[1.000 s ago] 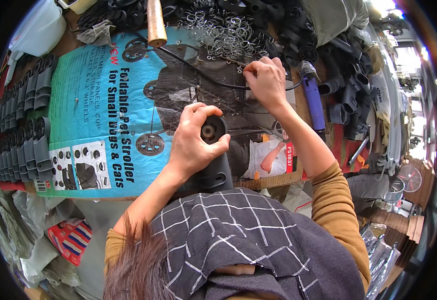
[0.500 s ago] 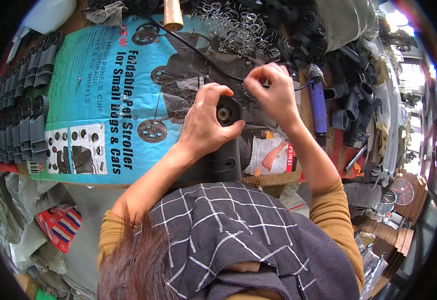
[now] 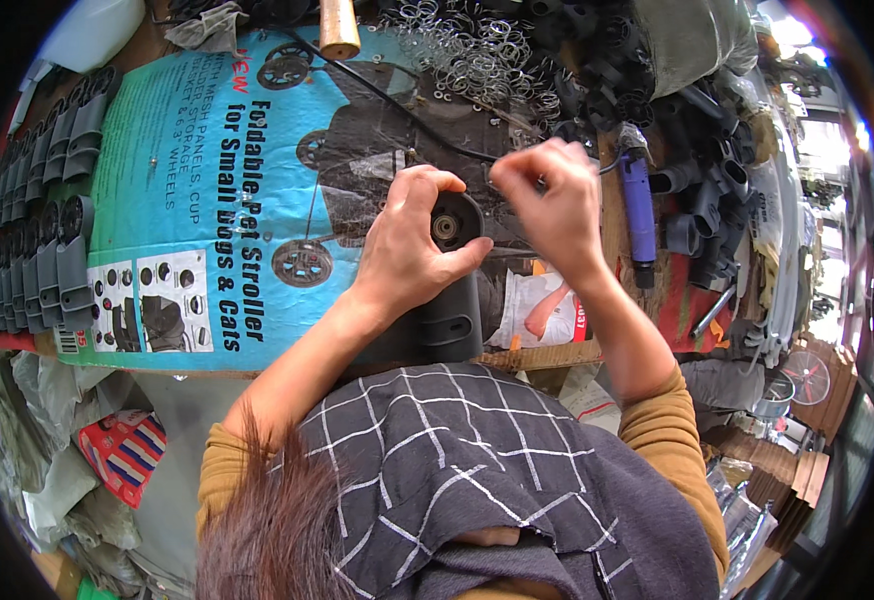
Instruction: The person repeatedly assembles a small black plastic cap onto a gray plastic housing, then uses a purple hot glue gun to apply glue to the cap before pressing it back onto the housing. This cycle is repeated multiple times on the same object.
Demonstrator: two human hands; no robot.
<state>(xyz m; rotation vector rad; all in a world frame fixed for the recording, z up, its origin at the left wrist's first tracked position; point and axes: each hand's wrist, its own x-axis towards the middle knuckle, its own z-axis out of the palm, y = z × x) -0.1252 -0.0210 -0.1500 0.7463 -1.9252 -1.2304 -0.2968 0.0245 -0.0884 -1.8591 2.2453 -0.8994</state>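
Note:
My left hand [image 3: 405,240] curves its thumb and fingers around the round end of a dark grey plastic housing [image 3: 460,300]. The housing lies lengthwise on the bench in front of me. A metal ring [image 3: 445,228] shows in the middle of its round end, and a slot is visible near its other end. Just to the right, my right hand [image 3: 557,205] is raised with its fingers curled together in a pinch. It is slightly blurred, and whatever its fingertips hold is hidden.
Similar grey housings [image 3: 45,260] stand in rows at the left. Metal rings [image 3: 477,50] lie heaped at the back, near a wooden handle [image 3: 339,28] and a black cable [image 3: 387,98]. A purple power screwdriver [image 3: 637,205] and a pile of dark plastic parts [image 3: 702,190] are at the right. Printed cardboard [image 3: 172,190] covers the bench.
My right hand has shifted slightly right and toward me, its fingers still curled. My left hand keeps its hold on the housing, which has barely moved.

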